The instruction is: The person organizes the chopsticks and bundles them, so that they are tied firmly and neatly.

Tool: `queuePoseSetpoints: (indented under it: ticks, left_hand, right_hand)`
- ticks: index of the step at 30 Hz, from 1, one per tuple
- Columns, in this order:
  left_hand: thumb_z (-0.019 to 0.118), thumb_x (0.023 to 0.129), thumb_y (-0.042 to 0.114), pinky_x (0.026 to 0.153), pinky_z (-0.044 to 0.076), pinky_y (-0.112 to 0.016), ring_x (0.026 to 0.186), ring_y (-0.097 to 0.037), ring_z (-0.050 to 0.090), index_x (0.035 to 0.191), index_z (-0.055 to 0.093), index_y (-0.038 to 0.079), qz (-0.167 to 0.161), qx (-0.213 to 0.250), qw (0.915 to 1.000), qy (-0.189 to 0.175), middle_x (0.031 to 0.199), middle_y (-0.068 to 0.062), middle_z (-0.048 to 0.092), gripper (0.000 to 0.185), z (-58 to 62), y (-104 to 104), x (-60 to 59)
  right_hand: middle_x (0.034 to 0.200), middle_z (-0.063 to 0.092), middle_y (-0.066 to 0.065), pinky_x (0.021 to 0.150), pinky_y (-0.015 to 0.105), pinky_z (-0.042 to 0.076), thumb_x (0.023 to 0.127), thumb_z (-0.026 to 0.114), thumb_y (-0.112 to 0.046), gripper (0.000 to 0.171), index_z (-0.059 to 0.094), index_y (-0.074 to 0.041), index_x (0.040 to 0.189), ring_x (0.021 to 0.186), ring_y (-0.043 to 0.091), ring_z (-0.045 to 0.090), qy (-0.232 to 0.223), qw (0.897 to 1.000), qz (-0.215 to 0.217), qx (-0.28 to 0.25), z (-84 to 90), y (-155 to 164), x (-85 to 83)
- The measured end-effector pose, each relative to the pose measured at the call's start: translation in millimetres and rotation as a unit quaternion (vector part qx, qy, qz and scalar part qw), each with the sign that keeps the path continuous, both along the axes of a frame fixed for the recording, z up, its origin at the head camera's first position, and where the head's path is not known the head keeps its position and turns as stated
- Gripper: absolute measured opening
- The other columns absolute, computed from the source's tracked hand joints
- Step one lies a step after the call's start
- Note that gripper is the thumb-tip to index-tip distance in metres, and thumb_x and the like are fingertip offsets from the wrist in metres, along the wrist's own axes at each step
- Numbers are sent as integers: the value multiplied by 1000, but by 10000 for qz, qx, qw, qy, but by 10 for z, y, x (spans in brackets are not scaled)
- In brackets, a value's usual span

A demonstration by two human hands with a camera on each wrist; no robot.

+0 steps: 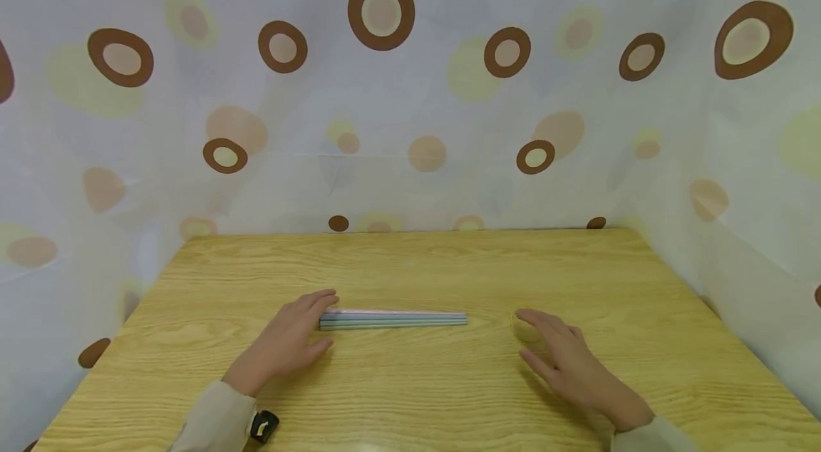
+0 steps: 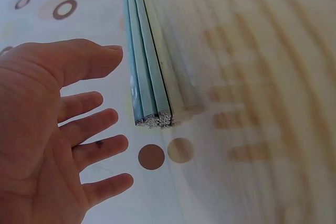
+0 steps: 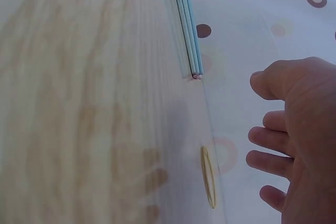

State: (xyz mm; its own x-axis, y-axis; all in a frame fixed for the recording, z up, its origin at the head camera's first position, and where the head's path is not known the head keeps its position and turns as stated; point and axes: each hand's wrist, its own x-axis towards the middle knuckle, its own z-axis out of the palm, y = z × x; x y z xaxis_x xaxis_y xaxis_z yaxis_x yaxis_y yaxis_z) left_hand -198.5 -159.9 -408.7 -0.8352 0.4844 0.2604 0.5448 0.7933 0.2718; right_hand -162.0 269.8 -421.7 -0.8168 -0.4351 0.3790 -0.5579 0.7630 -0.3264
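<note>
Several thin pastel chopsticks [image 1: 394,321] lie side by side on the wooden table, pointing left to right. Their thicker left ends are beside my left hand [image 1: 288,338], whose fingers are loosely extended and apart from the thumb. In the left wrist view the square ends of the chopsticks [image 2: 149,98] show past the fingers, with a gap between. My right hand [image 1: 567,359] hovers at the right, fingers relaxed and holding nothing, close to a yellow rubber band [image 3: 208,177]. In the head view the fingers partly hide that band.
The wooden table [image 1: 410,395] extends around both hands. White cloth [image 1: 423,88] with brown and yellow circles hangs behind it and along both sides. A dark band with a black piece [image 1: 264,426] is on the left wrist.
</note>
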Motion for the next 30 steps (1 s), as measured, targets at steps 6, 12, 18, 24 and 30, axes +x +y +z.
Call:
queuePoseSetpoints:
  ticks: [6, 12, 18, 24, 30]
  left_hand:
    - [73, 84, 17, 96, 41, -59, 127, -37, 48, 135, 48, -2, 22, 10, 10000, -83, 141, -18, 48, 60, 12, -7, -36]
    - [72, 86, 19, 99, 38, -59, 130, -38, 45, 137, 46, -1, 140, 95, 9990, -404, 143, -18, 46, 61, 28, 37, -84]
    - [71, 88, 20, 102, 35, -58, 132, -37, 43, 138, 45, 1, 269, 137, 9973, -667, 144, -17, 45, 60, 66, 63, -129]
    - [72, 87, 19, 100, 37, -57, 127, -36, 47, 133, 49, 2, 285, 203, 9966, -740, 138, -15, 50, 55, 26, 57, -183]
    - [73, 85, 19, 97, 39, -57, 122, -34, 50, 129, 53, 2, 285, 244, 9956, -854, 134, -14, 53, 51, -51, 77, -196]
  right_hand:
    - [136, 52, 14, 86, 52, 33, 92, 65, -13, 50, 45, 0, 136, 122, 32, 46, -186, 9997, 78, -144, 6, -73, -35]
    - [135, 52, 14, 86, 54, 34, 94, 63, -14, 48, 45, 1, 135, 120, 33, 48, -384, 9990, 84, -218, 1, -104, -68]
    - [133, 53, 15, 86, 58, 35, 94, 62, -12, 46, 46, 2, 135, 120, 36, 49, -585, 9975, 139, -368, 9, -155, -131]
    - [132, 54, 17, 87, 61, 35, 94, 61, -13, 46, 46, 3, 134, 121, 38, 49, -631, 9967, 231, -462, -20, -197, -183]
    - [132, 54, 16, 85, 64, 35, 94, 62, -14, 46, 46, 3, 134, 118, 37, 50, -656, 9963, 291, -481, -75, -196, -200]
